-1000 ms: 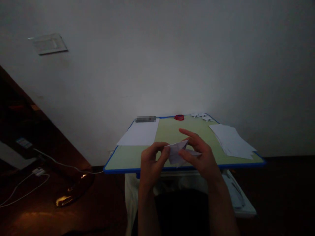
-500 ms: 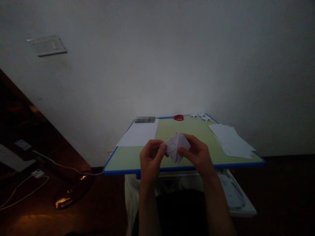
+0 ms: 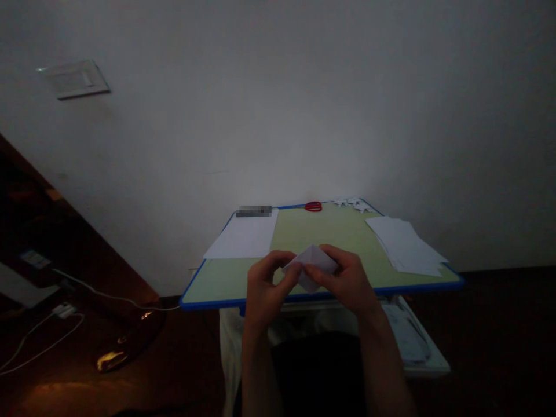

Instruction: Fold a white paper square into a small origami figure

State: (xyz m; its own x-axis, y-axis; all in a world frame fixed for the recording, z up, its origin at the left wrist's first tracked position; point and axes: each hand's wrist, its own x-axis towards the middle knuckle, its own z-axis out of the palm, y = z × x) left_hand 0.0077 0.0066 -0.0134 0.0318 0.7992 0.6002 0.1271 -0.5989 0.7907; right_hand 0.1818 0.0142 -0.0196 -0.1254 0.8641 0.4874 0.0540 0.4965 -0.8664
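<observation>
A small folded piece of white paper, diamond-shaped with a crease down from its top corner, is held up over the near part of the table. My left hand pinches its left corner between thumb and fingers. On the other side my right hand grips the right part, its thumb lying across the front face. Both thumb tips come close together near the paper's middle. The fingers behind the paper are partly hidden.
The green table has a blue rim. On it lie white sheets at left, a stack of paper at right, red-handled scissors and several folded white paper pieces at the back. A white cable runs at left.
My right thumb has moved left towards my left thumb, and both thumbs now press near the middle. The folded paper looks flatter and sits slightly lower in view.
</observation>
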